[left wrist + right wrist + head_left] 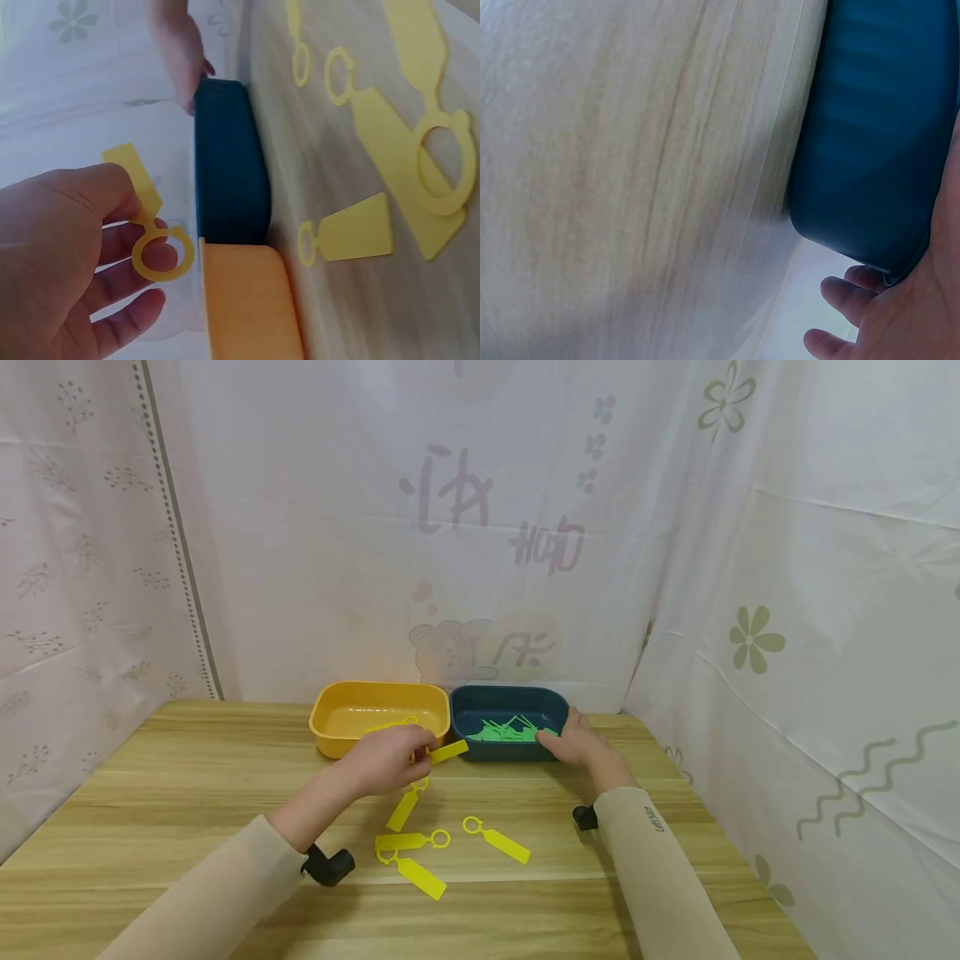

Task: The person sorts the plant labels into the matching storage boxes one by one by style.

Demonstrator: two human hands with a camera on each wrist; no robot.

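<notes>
My left hand (pixel 388 760) pinches a yellow plastic ring tag (pixel 142 180) between thumb and index finger, its other fingers loosely bent. In the head view this hand is in front of the yellow box (pixel 330 747), partly hiding it. My right hand (pixel 581 745) holds the right end of the dark blue box (pixel 504 752), with its thumb over the rim and its fingers round the outer end. Green tags (pixel 506 729) lie piled inside the blue box. Some yellow tags (pixel 384 727) show inside the yellow box.
Several yellow ring tags lie on the wooden table (pixel 570 893) in front of the boxes, including a single tag (pixel 507 846) on the right and an overlapping pair (pixel 422 878). A patterned curtain (pixel 300 568) hangs behind the boxes, which stand side by side.
</notes>
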